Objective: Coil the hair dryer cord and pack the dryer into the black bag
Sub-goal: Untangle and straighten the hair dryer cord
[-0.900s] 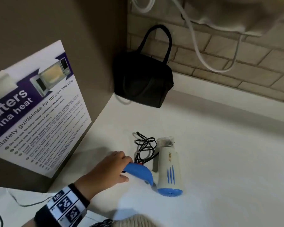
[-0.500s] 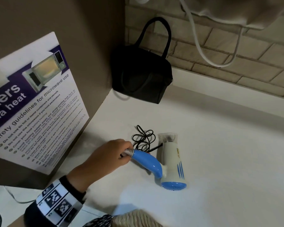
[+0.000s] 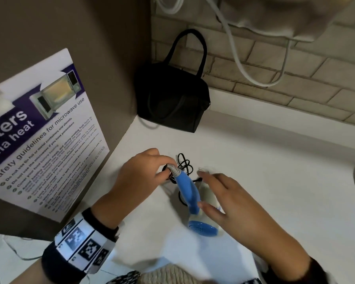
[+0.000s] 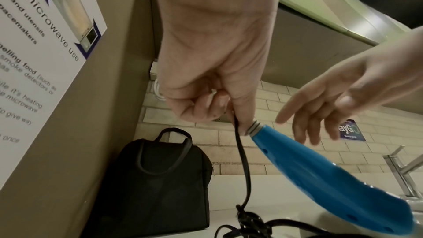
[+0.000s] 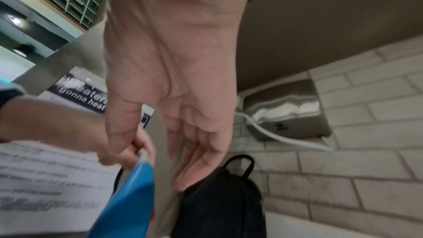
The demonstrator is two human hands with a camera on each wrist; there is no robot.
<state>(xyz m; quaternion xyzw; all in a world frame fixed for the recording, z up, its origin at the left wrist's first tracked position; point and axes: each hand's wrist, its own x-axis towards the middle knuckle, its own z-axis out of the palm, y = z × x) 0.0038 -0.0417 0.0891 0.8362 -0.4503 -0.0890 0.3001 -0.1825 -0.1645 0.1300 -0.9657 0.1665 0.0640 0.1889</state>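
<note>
The hair dryer (image 3: 188,191) has a blue handle, a white body and a blue rear cap; it lies on the white counter (image 3: 275,181). My left hand (image 3: 143,173) pinches the grey ribbed end of the handle (image 4: 320,178), raising it off the counter. The black cord (image 3: 184,165) runs from my left fist (image 4: 217,97) down to a loose tangle (image 4: 242,169). My right hand (image 3: 223,193) hovers with straight fingers over the white body; whether it touches is unclear. My right hand's fingers (image 5: 183,133) hold nothing. The black bag (image 3: 172,99) stands closed in the back corner.
A brown panel with a microwave safety poster (image 3: 39,130) walls off the left side. Behind the counter is a brick wall (image 3: 295,68) with a white hose (image 3: 234,54) hanging from a dispenser. A tap (image 4: 400,169) stands to the right.
My left hand has lifted the handle's end, swinging the handle upward. My right hand has come into view and reached over the dryer's body.
</note>
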